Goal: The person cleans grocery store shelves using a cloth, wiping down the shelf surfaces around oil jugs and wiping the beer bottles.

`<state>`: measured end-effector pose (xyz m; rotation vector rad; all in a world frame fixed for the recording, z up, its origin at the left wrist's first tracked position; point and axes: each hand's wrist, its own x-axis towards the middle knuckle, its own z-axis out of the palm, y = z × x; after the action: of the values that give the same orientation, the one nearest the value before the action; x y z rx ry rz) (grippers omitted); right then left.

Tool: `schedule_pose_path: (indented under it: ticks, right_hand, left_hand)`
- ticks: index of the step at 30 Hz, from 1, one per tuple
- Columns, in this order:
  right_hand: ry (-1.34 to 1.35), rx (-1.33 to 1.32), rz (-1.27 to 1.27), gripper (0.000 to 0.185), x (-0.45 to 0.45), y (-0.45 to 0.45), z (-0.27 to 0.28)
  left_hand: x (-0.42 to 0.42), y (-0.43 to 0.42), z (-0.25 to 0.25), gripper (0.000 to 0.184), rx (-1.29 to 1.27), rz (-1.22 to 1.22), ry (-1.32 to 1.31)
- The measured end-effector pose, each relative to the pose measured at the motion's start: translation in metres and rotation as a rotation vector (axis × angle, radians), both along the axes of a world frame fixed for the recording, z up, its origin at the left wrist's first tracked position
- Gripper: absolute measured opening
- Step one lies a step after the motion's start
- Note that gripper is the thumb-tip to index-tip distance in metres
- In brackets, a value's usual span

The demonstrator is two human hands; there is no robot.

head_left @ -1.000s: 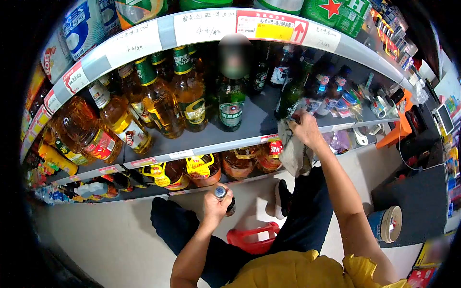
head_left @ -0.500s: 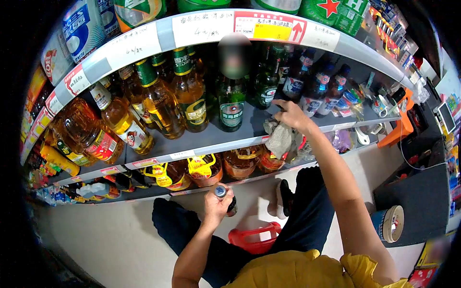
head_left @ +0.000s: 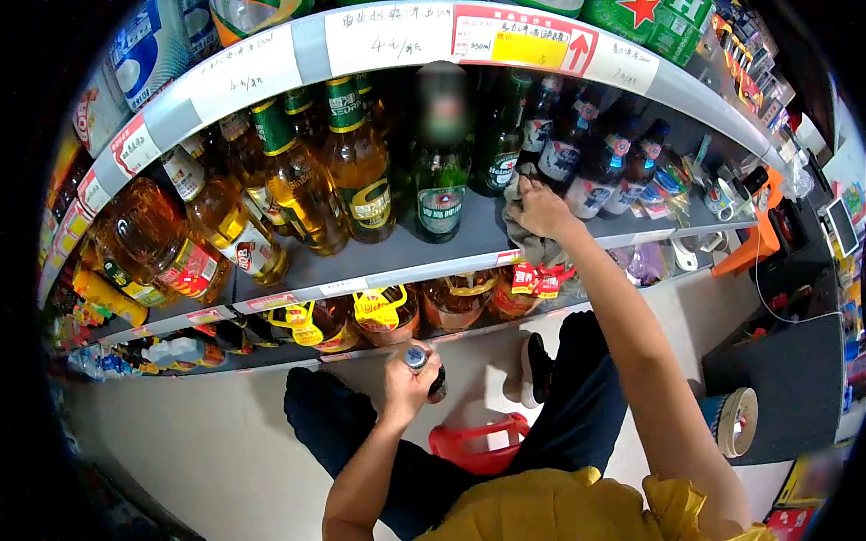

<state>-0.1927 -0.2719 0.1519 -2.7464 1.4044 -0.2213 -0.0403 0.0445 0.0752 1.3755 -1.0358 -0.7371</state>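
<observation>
In the head view, our left hand (head_left: 410, 379) is clamped around a dark capped bottle (head_left: 436, 386), below the shelf (head_left: 478, 230). Well apart, our right hand (head_left: 541, 212) presses a limp, crumpled grey cloth (head_left: 528, 230) on the shelf, beside glossy, round-shouldered glass bottles (head_left: 561, 153).

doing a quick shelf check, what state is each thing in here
Held bottle: capped, gripped in the left hand
Gray cloth: crumpled, in the right hand at the shelf edge
Heineken bottle: standing upright
Tsingtao bottle: standing upright, top blurred
Dark blue-labelled bottles: standing upright
</observation>
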Motion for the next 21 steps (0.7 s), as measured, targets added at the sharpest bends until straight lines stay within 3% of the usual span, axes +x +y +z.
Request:
schedule_pose_path:
  ticks: [4, 5, 8, 11, 14, 18, 19, 20, 21]
  right_hand:
    - [0.198, 0.005, 0.064, 0.055, -0.008, 0.024, 0.026]
    - [0.160, -0.078, 0.119, 0.043, -0.011, 0.028, 0.026]
    - [0.235, -0.024, 0.107, 0.038, -0.018, 0.039, 0.036]
    - [0.133, 0.092, 0.080, 0.038, -0.019, 0.040, 0.048]
    - [0.012, 0.408, 0.202, 0.044, -0.033, 0.025, 0.055]
    - [-0.791, 0.876, -0.011, 0.049, -0.073, 0.025, 0.041]
    - [-0.955, 1.027, 0.053, 0.051, -0.088, 0.029, 0.042]
    - [-1.113, 0.925, -0.170, 0.050, -0.115, 0.041, 0.042]
    - [-0.972, 1.047, 0.026, 0.049, -0.133, 0.036, 0.047]
  left_hand:
    - [-0.001, -0.001, 0.001, 0.010, -0.006, -0.013, -0.022]
    - [-0.001, -0.001, -0.001, 0.010, -0.006, -0.010, -0.025]
    - [-0.002, 0.000, -0.003, 0.010, -0.025, -0.009, 0.001]
    - [-0.005, 0.001, -0.005, 0.011, -0.046, -0.010, 0.025]
    - [-0.003, 0.004, -0.012, 0.009, -0.019, -0.029, 0.009]
    - [-0.002, 0.006, -0.008, 0.009, -0.048, -0.032, -0.024]
    - [-0.002, 0.006, -0.012, 0.009, -0.061, 0.013, -0.003]
    - [-0.003, 0.006, -0.012, 0.009, -0.052, 0.014, 0.014]
    - [-0.003, 0.008, -0.009, 0.009, -0.044, 0.017, 0.028]
